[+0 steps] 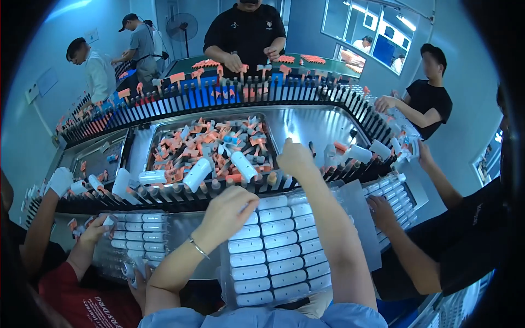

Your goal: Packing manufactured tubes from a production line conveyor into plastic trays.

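My left hand is curled over the far left corner of a clear plastic tray. Its thumb and fingertips press together; anything between them is too small to make out. The tray holds rows of white rounded shells. Farther out, my right hand reaches over the near row of black upright pegs, fingers bent, and whatever they hold is hidden. White shells sit tilted on pegs just beyond my left hand. Another white shell stands on the row right of my right hand.
Inside the peg loop lies a metal tray heaped with orange and grey pieces. Co-workers' hands work at a shell tray on my left and another on my right. A person stands across the far pegs.
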Motion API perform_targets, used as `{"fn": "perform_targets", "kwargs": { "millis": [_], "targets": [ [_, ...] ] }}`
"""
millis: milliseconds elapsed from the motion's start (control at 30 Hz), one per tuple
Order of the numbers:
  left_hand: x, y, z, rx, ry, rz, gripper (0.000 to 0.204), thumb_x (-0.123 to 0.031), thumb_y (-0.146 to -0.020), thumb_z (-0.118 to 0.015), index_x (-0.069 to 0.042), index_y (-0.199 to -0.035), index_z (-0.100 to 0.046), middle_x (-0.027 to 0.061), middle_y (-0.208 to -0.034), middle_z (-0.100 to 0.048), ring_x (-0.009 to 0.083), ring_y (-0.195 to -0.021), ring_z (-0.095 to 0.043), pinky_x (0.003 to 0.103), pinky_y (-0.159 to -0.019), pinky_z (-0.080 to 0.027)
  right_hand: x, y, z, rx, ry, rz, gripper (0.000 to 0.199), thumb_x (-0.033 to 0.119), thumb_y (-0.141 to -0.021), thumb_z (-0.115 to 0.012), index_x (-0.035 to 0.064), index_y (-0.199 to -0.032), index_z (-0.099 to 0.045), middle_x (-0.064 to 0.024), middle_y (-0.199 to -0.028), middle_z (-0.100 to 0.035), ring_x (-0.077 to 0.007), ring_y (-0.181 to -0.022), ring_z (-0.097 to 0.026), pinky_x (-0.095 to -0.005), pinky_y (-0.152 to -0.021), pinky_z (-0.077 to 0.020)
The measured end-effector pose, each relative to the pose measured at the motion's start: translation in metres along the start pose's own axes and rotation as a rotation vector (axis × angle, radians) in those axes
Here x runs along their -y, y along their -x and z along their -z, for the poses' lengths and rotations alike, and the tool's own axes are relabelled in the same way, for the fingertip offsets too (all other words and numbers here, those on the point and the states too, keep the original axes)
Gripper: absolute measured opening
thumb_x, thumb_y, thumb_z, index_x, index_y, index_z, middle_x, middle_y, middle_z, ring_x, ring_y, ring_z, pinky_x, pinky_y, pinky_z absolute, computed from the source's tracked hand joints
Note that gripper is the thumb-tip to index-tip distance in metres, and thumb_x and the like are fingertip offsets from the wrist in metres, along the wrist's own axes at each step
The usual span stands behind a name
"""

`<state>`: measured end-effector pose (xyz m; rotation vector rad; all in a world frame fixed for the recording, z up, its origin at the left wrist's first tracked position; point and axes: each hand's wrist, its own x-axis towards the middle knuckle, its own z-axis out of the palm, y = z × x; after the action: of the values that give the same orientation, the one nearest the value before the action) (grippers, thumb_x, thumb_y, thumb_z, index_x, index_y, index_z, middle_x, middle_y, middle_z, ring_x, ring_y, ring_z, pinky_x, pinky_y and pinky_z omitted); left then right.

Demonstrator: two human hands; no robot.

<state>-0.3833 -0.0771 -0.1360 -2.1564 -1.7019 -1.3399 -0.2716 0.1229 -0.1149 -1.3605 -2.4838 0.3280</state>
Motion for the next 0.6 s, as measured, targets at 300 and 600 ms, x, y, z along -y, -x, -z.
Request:
{"fn": "perform_targets", "kwargs": {
  "millis": [300,600],
  "targets": [
    [0.007,-0.008,-0.067,0.289,-0.327,-0.175,0.02,-0.005,-0.077,-0.054,0.004,-0.094,-0.057,0.0137,-0.089,-0.056,0.0281,-0.087,-0.056,0.035,-0.077,-0.048,0.014,0.034,-0.007,0.072,-0.367,0.431,0.051,0.022,-0.084,-0.058,-0.0008,-0.126,-0.043,-0.0272,-0.1,-0.059,-0.0412,-0.093,-0.058,-0.0457,-0.081,-0.045],
    [0.018,-0.018,-0.071,0.496,-0.193,0.102,0.026,-0.013,-0.084,-0.057,0.002,-0.105,-0.056,0.0161,-0.091,-0.055,0.0333,-0.087,-0.057,0.04,-0.078,-0.047,-0.083,0.194,0.079,0.121,0.011,0.341,0.033,0.014,-0.075,-0.067,0.0035,-0.106,-0.061,-0.0128,-0.112,-0.06,-0.0312,-0.109,-0.053,-0.0384,-0.093,-0.0423]
  ]
}}
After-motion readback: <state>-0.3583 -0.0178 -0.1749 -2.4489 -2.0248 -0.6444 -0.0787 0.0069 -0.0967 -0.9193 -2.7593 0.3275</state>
